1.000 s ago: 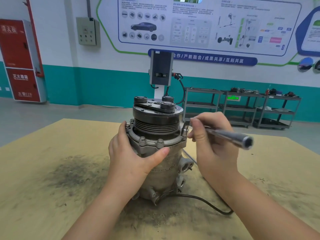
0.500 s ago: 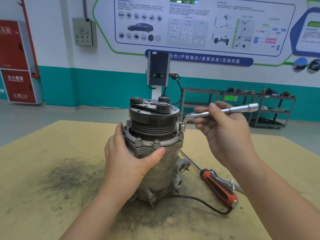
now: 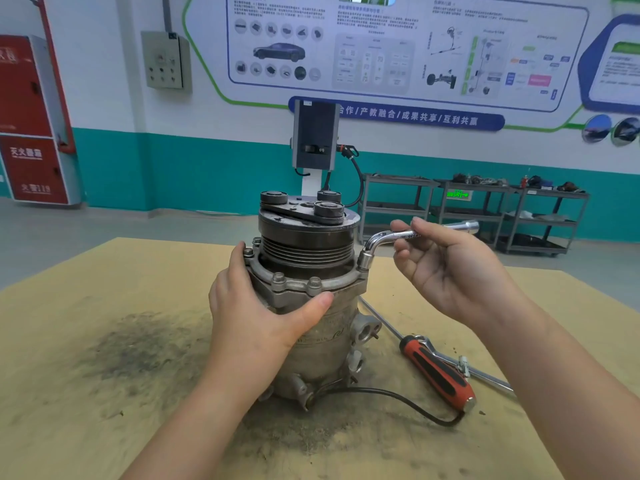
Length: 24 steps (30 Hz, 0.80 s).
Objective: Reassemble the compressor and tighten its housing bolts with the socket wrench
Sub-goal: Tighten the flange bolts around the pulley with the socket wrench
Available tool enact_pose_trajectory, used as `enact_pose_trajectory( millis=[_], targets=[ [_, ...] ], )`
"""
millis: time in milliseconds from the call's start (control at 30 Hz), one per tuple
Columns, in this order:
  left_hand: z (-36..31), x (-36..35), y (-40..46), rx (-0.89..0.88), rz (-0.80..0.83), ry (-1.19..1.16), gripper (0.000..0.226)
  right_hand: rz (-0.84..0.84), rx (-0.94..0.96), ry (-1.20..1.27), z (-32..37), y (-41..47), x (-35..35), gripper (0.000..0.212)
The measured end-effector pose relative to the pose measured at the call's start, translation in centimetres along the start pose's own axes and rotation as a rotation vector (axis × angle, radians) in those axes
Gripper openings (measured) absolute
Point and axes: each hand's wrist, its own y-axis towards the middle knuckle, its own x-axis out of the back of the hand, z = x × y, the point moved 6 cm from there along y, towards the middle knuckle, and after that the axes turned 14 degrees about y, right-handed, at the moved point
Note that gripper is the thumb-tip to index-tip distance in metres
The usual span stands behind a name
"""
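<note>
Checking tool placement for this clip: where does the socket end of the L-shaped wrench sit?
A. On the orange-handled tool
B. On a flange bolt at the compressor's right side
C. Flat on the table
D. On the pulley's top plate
B: the socket wrench stands on a right-side flange bolt of the compressor, its handle pinched by the right hand.

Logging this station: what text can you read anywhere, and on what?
"合作/产教融合/成果共享/互利共赢": blue wall banner.
"119", after blurred characters: red cabinet.
Poster small print: too small.
Green sign by the carts: blurred.
Compressor body marking: unreadable.
Wrench stamp: unreadable.
</note>
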Motion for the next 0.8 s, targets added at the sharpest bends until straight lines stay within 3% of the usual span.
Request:
enact_pose_trajectory(
  millis=[133,200,367,567,667,800],
  targets=[
    [0.0,0.0,0.0,0.006,-0.002,0.045,0.127,-0.021,-0.001,0.077,-0.4,0.0,0.2,0.015],
    [-0.1,0.1,0.0,0.013,-0.008,0.06,0.13,0.012,0.138,0.033,-0.1,-0.2,-0.4,0.005],
    [0.0,0.2,-0.1,0.027,-0.026,0.104,0.127,0.179,0.6,-0.222,0.4,-2.3,-1.9,0.011],
    [-0.7,0.1,-1.0,0.05,-0.104,0.144,0.134,0.39,1.005,-0.602,-1.1,-5.3,-3.5,0.022],
    [-1.0,-0.1,-1.4,0.061,-0.136,0.152,0.135,0.441,1.069,-0.786,-2.6,-6.0,-3.9,0.017],
    [-1.2,0.0,-1.7,0.085,-0.143,0.166,0.134,0.285,0.931,-0.541,-0.9,-5.3,-3.6,0.012]
  ],
)
